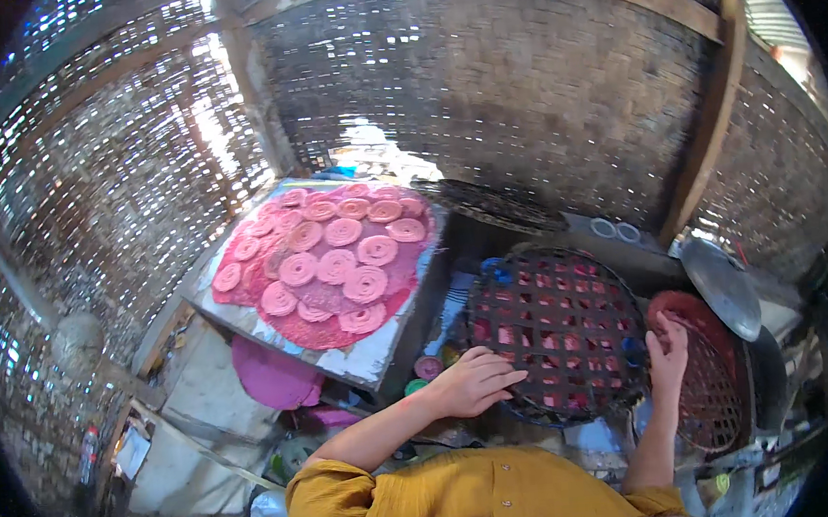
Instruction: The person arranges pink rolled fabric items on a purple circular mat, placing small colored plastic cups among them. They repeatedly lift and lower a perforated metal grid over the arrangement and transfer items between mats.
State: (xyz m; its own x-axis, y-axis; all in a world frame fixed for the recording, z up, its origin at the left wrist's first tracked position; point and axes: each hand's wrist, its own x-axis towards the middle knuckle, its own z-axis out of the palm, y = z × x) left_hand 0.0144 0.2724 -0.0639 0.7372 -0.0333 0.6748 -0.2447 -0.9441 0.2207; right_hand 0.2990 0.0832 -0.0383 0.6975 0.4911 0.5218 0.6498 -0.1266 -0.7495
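Note:
A round dark lattice tray [576,382] lies in front of me; pink pieces show through its gaps. My left hand [475,381] reaches over its near left rim, fingers stretched out and resting at the edge. My right hand [667,348] is at the tray's right rim, thumb toward the tray and the other fingers apart and slightly curved. Beside that hand stands a reddish woven basket [706,382]. Whether either hand bears any of the tray's weight does not show. Blue bits [498,270] show at the tray's far left rim.
To the left, a table [354,362] carries a pink cloth [398,303] with several pink coiled rounds [342,232]. Behind the tray lies another dark round woven tray [497,205]. A metal lid [720,287] leans at the right. Woven bamboo walls [517,88] enclose the space.

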